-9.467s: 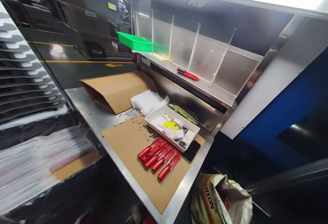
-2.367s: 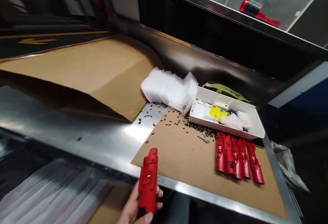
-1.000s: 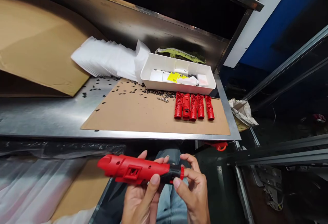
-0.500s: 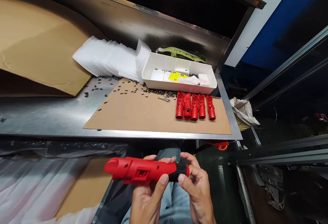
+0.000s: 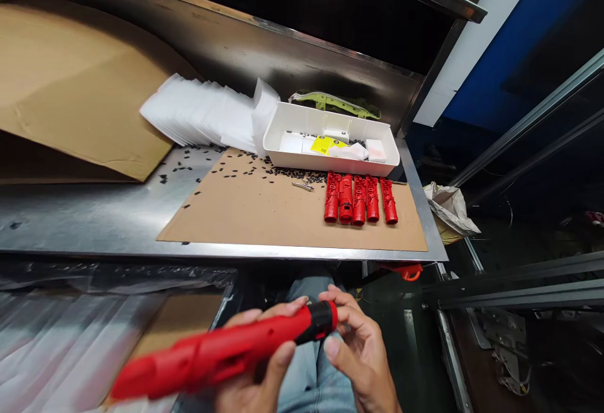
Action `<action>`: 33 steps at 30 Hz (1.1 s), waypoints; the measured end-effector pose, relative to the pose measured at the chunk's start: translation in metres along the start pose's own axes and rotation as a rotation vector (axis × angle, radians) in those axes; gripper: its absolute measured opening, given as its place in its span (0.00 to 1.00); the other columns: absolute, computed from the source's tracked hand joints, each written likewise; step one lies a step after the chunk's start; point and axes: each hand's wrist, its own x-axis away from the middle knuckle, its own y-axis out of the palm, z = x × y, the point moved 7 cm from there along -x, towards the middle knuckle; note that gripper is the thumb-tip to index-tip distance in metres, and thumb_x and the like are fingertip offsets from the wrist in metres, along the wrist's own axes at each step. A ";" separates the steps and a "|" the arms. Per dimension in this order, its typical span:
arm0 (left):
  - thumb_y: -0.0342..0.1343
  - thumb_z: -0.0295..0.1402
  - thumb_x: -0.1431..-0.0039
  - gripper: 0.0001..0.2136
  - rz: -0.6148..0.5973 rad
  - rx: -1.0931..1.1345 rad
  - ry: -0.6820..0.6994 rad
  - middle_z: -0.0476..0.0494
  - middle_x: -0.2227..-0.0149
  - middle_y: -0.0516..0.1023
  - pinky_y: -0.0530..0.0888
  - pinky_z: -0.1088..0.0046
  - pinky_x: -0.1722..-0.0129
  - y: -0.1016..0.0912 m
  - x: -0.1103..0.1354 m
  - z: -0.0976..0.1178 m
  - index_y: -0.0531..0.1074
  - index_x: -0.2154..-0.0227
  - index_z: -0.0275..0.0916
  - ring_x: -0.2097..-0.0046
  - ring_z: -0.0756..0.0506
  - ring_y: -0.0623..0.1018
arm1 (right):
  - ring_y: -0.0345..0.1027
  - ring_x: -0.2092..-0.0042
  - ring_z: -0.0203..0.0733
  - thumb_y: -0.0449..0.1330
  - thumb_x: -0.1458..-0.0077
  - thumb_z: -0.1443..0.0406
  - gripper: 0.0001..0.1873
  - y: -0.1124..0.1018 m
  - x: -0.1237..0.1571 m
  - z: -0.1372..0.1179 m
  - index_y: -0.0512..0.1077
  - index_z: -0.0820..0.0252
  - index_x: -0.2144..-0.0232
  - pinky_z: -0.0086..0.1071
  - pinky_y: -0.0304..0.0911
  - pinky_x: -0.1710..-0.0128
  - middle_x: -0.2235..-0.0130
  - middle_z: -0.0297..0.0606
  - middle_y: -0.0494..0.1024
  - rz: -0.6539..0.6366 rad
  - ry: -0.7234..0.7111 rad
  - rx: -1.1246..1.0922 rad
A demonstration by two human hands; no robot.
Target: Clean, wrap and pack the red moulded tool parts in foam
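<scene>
In front of the bench, my left hand clasps the red casing, its left end now dipped lower than before; my right hand curls at its black collar, whether gripping I cannot tell.

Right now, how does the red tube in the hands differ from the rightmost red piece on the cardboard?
The red tube has a black band near one end; the rightmost piece shows only red. The tube slants in the left hand, blurred; the piece lies on the cardboard, sharp. The tube's visible side looks fairly smooth, while the piece's upper part looks ridged. Both are long and mainly red.
</scene>
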 end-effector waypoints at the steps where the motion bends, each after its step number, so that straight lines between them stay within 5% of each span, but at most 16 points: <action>1: 0.69 0.36 0.47 0.18 0.059 0.061 -0.133 0.56 0.60 0.84 0.75 0.80 0.52 -0.004 -0.003 -0.006 0.71 0.55 0.54 0.56 0.49 0.82 | 0.52 0.33 0.59 0.67 0.51 0.47 0.20 0.001 0.002 -0.001 0.80 0.51 0.61 0.54 0.46 0.34 0.43 0.45 0.72 -0.019 -0.008 -0.010; 4: 0.75 0.38 0.56 0.26 0.159 0.272 -0.516 0.51 0.59 0.84 0.79 0.76 0.58 -0.011 -0.005 -0.023 0.72 0.54 0.51 0.57 0.45 0.82 | 0.48 0.31 0.60 0.66 0.51 0.46 0.19 0.000 0.007 -0.005 0.81 0.50 0.63 0.58 0.42 0.33 0.40 0.45 0.71 0.032 -0.030 0.054; 8: 0.79 0.35 0.67 0.34 0.176 0.367 -0.701 0.45 0.59 0.83 0.80 0.74 0.62 -0.013 -0.002 -0.028 0.73 0.54 0.47 0.60 0.44 0.82 | 0.50 0.32 0.58 0.63 0.45 0.47 0.17 0.003 0.014 -0.015 0.82 0.50 0.65 0.58 0.44 0.33 0.41 0.44 0.72 0.179 -0.141 0.252; 15: 0.76 0.39 0.58 0.30 0.160 0.261 -0.590 0.47 0.58 0.83 0.79 0.77 0.62 -0.006 0.009 -0.021 0.71 0.51 0.48 0.56 0.44 0.81 | 0.51 0.32 0.55 0.56 0.39 0.47 0.19 0.025 0.022 -0.019 0.79 0.45 0.55 0.55 0.49 0.34 0.38 0.38 0.69 0.206 -0.287 0.419; 27: 0.77 0.42 0.62 0.37 0.134 0.278 -0.681 0.46 0.62 0.82 0.76 0.78 0.65 -0.005 0.010 -0.019 0.68 0.47 0.47 0.63 0.46 0.79 | 0.63 0.39 0.60 0.64 0.43 0.50 0.11 0.017 0.025 -0.046 0.81 0.46 0.67 0.60 0.50 0.36 0.52 0.39 0.81 0.161 -0.647 0.657; 30: 0.77 0.43 0.64 0.45 0.123 0.265 -0.729 0.47 0.62 0.82 0.76 0.75 0.65 -0.005 0.012 -0.021 0.63 0.41 0.48 0.60 0.42 0.80 | 0.63 0.39 0.61 0.64 0.44 0.48 0.13 0.016 0.025 -0.045 0.79 0.46 0.67 0.62 0.49 0.36 0.53 0.38 0.81 0.195 -0.679 0.687; 33: 0.77 0.43 0.63 0.43 0.122 0.307 -0.760 0.48 0.63 0.82 0.76 0.73 0.62 -0.005 0.014 -0.024 0.65 0.41 0.48 0.58 0.42 0.81 | 0.62 0.38 0.59 0.62 0.43 0.47 0.13 0.015 0.026 -0.040 0.77 0.46 0.67 0.61 0.50 0.36 0.51 0.36 0.79 0.219 -0.672 0.652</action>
